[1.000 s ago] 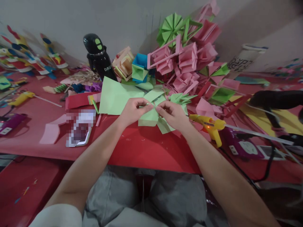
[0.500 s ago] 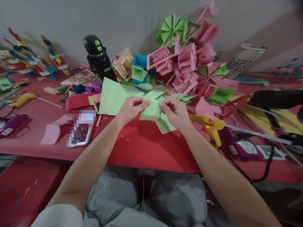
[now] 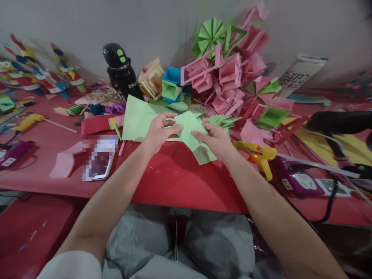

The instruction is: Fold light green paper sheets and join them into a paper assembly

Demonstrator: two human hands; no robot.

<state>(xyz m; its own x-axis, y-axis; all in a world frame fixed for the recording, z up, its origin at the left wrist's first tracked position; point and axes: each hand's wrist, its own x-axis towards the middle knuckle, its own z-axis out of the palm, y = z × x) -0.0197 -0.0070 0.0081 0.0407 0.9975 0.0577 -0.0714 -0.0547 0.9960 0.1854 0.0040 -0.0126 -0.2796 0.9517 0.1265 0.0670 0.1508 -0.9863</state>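
Between my two hands is a small light green sheet of paper [image 3: 189, 126] with crease lines, turned so that a corner points away from me. My left hand [image 3: 159, 132] pinches its left corner between thumb and fingers. At the right edge my right hand [image 3: 215, 139] grips it, thumb on top and fingers partly hidden behind. Another light green piece of paper [image 3: 204, 155] lies on the red table just below. Larger green sheets [image 3: 138, 121] lie behind my left hand, and folded green pointed pieces [image 3: 223, 121] sit behind my right.
A yellow glue gun [image 3: 258, 153] with a lit orange light stands right of my hand, beside a purple power strip [image 3: 300, 179]. A phone [image 3: 101, 159] lies at left. Behind are a black bottle [image 3: 122, 73] and a heap of pink folded paper shapes [image 3: 229, 69].
The green paper has been lifted and turned from lying square to having a corner pointing away. My hands have shifted their hold to its left and right sides.
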